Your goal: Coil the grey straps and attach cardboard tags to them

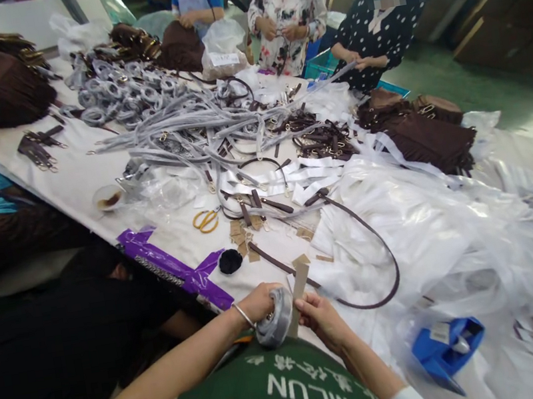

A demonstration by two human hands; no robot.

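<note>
Where the worktop [74, 179] nears the body, the left hand [258, 302] curls round a wrapped grey strap coil [276, 326]; the right hand [320, 322] pinches a cardboard strip [299, 288] against it, which I judge should sit flat and snug.

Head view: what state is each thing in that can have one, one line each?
Left hand: closed round grey plastic-wrapped coiled strap.
Right hand: pinching tan cardboard strip.
Yellow-handled scissors: lying flat, untouched.
Small clear cup: upright, brown liquid inside.
Long dark brown leather strap: lying in a loose loop.
</note>
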